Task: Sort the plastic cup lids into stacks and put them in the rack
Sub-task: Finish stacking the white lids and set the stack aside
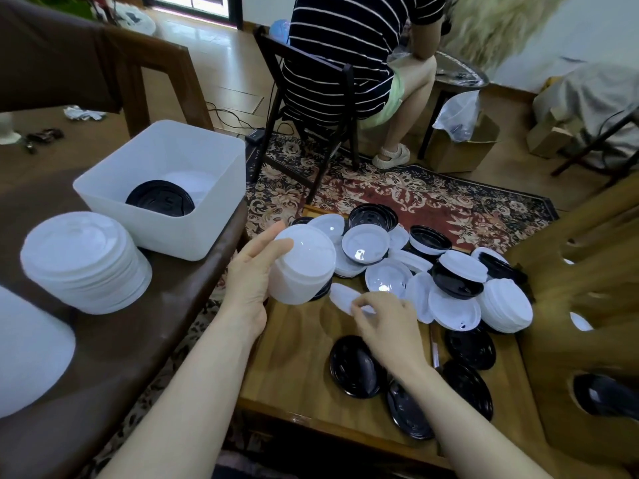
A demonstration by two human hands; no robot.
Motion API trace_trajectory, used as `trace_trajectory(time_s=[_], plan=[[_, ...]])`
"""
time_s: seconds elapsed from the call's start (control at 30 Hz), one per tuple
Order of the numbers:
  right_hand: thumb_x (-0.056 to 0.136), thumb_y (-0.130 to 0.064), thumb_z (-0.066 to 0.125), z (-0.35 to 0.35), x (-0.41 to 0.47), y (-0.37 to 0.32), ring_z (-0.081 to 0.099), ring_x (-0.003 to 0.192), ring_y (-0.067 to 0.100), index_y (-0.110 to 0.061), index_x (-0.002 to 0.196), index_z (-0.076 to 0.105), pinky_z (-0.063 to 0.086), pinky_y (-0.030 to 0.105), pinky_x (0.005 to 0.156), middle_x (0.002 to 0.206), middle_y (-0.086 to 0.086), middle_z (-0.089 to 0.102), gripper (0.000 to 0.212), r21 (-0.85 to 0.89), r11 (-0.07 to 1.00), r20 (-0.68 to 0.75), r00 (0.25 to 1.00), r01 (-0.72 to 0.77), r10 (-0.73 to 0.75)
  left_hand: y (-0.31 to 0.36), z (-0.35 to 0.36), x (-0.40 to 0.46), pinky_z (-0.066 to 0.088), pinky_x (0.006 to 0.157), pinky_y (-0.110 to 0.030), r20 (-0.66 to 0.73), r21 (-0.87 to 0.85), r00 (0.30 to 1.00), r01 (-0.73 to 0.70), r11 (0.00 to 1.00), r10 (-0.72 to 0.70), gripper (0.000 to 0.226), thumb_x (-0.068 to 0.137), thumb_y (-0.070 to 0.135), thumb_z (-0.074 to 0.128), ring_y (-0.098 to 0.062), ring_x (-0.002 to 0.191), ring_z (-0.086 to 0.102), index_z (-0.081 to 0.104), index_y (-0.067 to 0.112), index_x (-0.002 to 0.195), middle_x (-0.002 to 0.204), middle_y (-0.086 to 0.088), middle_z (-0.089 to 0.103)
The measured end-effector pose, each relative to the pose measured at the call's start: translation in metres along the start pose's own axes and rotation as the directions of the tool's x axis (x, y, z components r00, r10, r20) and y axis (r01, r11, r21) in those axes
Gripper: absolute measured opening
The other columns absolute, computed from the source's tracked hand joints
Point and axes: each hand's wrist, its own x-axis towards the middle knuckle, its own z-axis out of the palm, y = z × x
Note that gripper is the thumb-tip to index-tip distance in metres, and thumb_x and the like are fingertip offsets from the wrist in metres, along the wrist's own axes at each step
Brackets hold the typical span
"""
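My left hand (254,276) grips a stack of white lids (302,267) tilted above the low wooden table (297,368). My right hand (387,323) pinches a single white lid (342,297) at the near edge of a loose pile of white and black lids (432,264). Several black lids (356,366) lie flat near my right forearm. A tall stack of white lids (86,261) stands on the dark table to the left. Behind it, a white plastic bin (166,188) holds a black lid stack (160,198) and white lids.
A wooden rack with round holes (587,340) stands at the right, a black lid showing in one hole. Another person sits on a dark chair (311,108) beyond the patterned rug (415,195). A white shape (27,354) lies at the left edge.
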Motion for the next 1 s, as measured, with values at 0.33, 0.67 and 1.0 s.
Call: trace_trajectory(time_s=[0.33, 0.67, 1.0], plan=[[0.1, -0.019, 0.049, -0.098, -0.003, -0.014, 0.069, 0.082, 0.014, -0.01, 0.105, 0.063, 0.058, 0.027, 0.069, 0.097, 0.003, 0.072, 0.017, 0.961, 0.002, 0.253, 0.875, -0.278, 0.412, -0.017, 0.02, -0.018, 0.043, 0.083, -0.027, 0.032, 0.0, 0.997, 0.065, 0.998, -0.065, 0.025, 0.084, 0.011, 0.071, -0.004, 0.093, 0.061, 0.075, 0.031, 0.099, 0.103, 0.016, 0.071], [0.084, -0.011, 0.062, -0.107, -0.019, -0.013, 0.07, 0.081, 0.018, -0.007, 0.13, 0.055, 0.06, 0.03, 0.064, 0.11, 0.009, 0.072, 0.047, 0.917, -0.034, 0.398, 0.9, -0.398, 0.177, -0.03, 0.051, -0.045, 0.045, 0.083, -0.03, 0.13, -0.027, 0.98, 0.157, 0.987, -0.152, 0.024, 0.083, 0.016, 0.073, -0.016, 0.101, 0.062, 0.075, 0.03, 0.103, 0.112, 0.006, 0.074], [0.072, -0.04, 0.075, -0.096, -0.022, 0.001, 0.066, 0.108, 0.02, -0.026, 0.117, 0.063, 0.053, 0.042, 0.094, 0.117, -0.002, 0.07, 0.048, 0.864, 0.384, 0.218, 0.929, -0.327, 0.3, -0.039, 0.062, -0.051, 0.049, 0.092, -0.039, 0.263, -0.003, 0.947, 0.193, 0.981, -0.185, 0.042, 0.064, 0.031, 0.076, -0.019, 0.103, 0.066, 0.076, 0.033, 0.107, 0.111, 0.006, 0.075]])
